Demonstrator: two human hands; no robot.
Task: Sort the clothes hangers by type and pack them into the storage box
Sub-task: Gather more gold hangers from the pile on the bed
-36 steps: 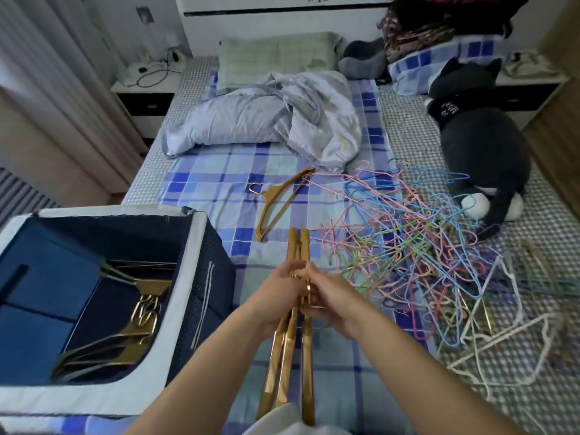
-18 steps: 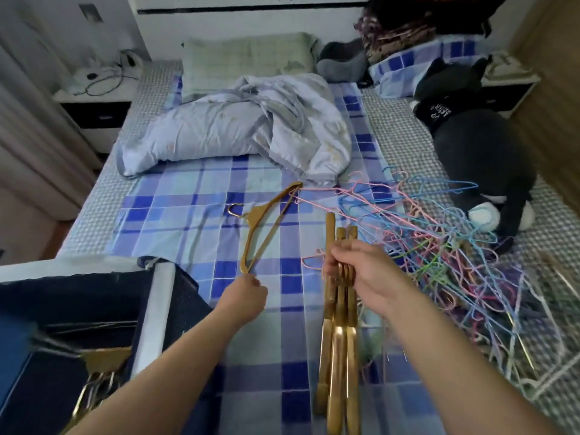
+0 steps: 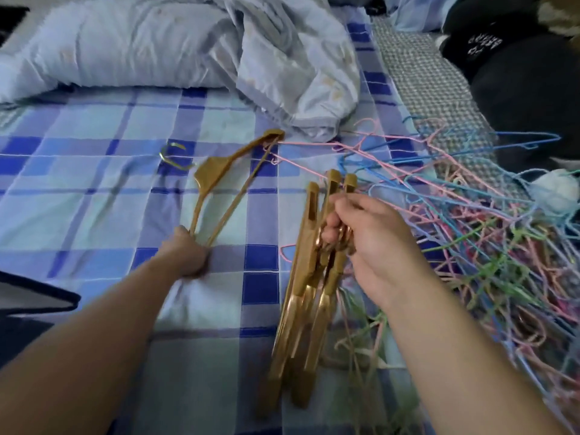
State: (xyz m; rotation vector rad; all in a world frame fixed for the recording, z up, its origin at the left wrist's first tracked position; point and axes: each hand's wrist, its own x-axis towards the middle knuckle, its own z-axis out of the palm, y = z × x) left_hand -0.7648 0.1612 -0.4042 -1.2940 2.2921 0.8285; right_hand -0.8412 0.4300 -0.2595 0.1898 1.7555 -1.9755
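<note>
Gold hangers (image 3: 306,262); pink, blue, green wire hangers (image 3: 470,233); blue-white checked sheet (image 3: 94,189); pale blue duvet (image 3: 194,42); black plush (image 3: 527,89).

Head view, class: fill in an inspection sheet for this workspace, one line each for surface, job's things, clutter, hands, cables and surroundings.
Surface: bed with blue checked sheet.
Job's things: single gold hanger lying on the sheet; bundle of gold hangers held upright; tangle of coloured wire hangers at right; storage box corner at left edge.
Clutter: crumpled pale duvet; dark plush toy.
Hands: left hand grips the single gold hanger's near end; right hand holds the bundle.
Cables: nothing seen.
Surroundings: grey checked bedding beside the sheet.
</note>
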